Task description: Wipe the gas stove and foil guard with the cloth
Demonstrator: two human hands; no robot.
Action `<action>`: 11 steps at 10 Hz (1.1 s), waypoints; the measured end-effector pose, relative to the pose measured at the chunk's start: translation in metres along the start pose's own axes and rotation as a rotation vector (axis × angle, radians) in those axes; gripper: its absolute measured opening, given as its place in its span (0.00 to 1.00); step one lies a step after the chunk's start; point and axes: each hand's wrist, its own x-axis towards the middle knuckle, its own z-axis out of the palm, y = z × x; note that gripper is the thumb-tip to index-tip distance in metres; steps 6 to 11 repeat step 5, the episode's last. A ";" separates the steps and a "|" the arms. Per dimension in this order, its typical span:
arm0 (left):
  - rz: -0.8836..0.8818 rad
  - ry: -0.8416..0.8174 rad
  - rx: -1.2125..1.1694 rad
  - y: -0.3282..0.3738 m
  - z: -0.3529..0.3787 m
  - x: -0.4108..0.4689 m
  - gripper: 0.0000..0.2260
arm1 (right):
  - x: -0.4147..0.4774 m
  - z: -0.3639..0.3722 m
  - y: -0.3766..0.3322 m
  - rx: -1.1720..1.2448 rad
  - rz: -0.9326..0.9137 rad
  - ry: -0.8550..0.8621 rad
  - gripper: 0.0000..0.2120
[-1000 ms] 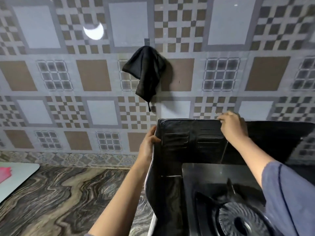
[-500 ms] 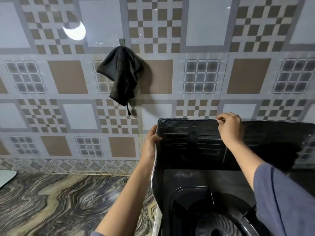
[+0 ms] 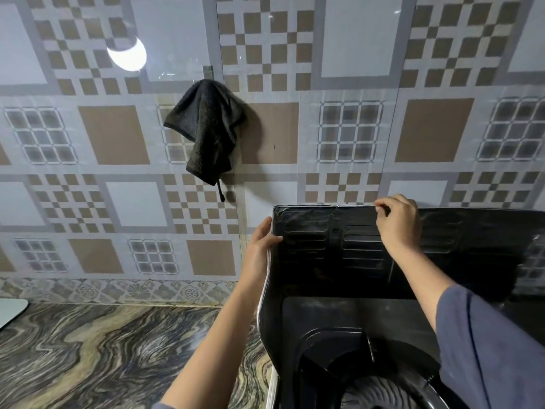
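The cloth [image 3: 206,131] hung from a hook [image 3: 208,71] on the tiled wall, left of the frame's centre, draped with its long axis vertical and a thin tail dangling at the bottom. It lay up and to the left of both hands and touched neither. The left hand [image 3: 261,246] was the nearer of the 2, so by my judgement a reach up and slightly left from there would fetch it.

That left hand gripped the left edge of the foil guard [image 3: 309,258], thumb wrapped onto its dark inner face. The right hand [image 3: 398,222] pinched the guard's top edge at the middle of the back panel. The guard stood upright around the gas stove [image 3: 339,311], at the lower right of the frame, on the marbled bench [image 3: 88,349].

Against the picture from 1.0 s before, both hands kept the same holds. The view had swung right and up: the cloth sat further left, and less of the burner showed at the bottom edge.
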 end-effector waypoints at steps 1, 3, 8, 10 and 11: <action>-0.034 0.059 0.005 -0.004 0.000 0.002 0.22 | -0.005 -0.004 -0.004 -0.008 0.007 -0.045 0.09; -0.042 0.048 0.125 0.004 -0.006 -0.012 0.23 | -0.019 -0.020 -0.017 -0.059 0.024 -0.228 0.16; 0.090 0.055 0.559 0.028 -0.017 -0.039 0.23 | -0.041 -0.043 -0.042 -0.122 -0.098 -0.367 0.18; 0.090 0.055 0.559 0.028 -0.017 -0.039 0.23 | -0.041 -0.043 -0.042 -0.122 -0.098 -0.367 0.18; 0.090 0.055 0.559 0.028 -0.017 -0.039 0.23 | -0.041 -0.043 -0.042 -0.122 -0.098 -0.367 0.18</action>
